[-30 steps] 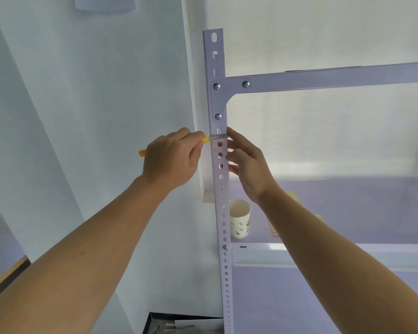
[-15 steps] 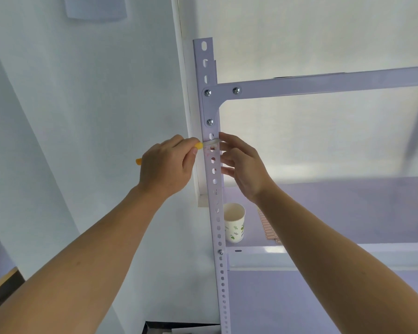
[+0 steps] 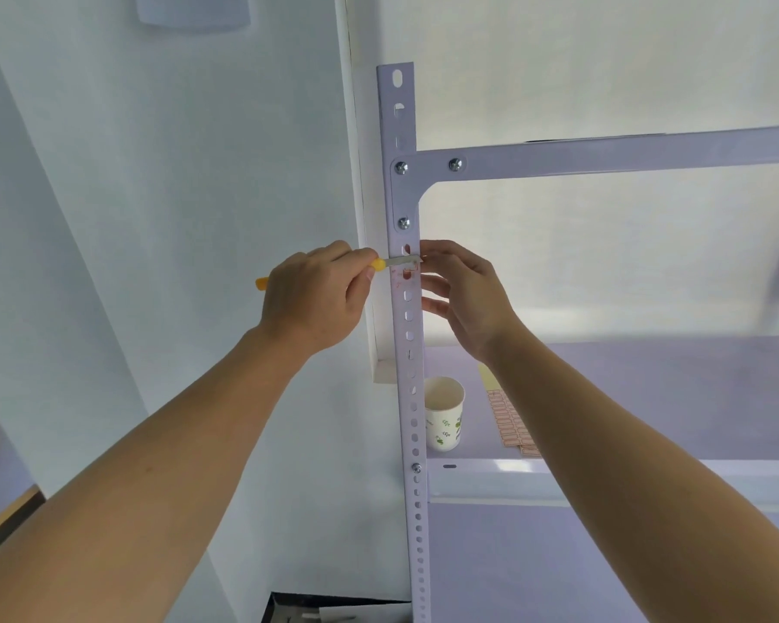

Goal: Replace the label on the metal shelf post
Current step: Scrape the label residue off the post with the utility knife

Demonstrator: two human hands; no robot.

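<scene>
A white perforated metal shelf post (image 3: pixel 412 397) rises through the middle of the view. My left hand (image 3: pixel 315 299) grips a yellow-handled scraper (image 3: pixel 394 262), whose metal blade lies across the post face just below the corner bracket. Under the blade the post shows a reddish label remnant (image 3: pixel 403 276). My right hand (image 3: pixel 464 294) is at the post's right edge, level with the blade, its fingertips touching the edge. The fingers look only loosely bent, and I see nothing in them.
A paper cup (image 3: pixel 444 413) with a green leaf print stands on the lower shelf (image 3: pixel 648 478) beside the post. A sheet of red-bordered labels (image 3: pixel 511 424) lies right of it. The upper shelf beam (image 3: pixel 603 150) crosses above. A dark box (image 3: pixel 333 611) sits at the floor.
The camera shifted, so the post sits a little lower in view than one second ago. Both hands stay at the same spot on the post, the scraper blade still across it.
</scene>
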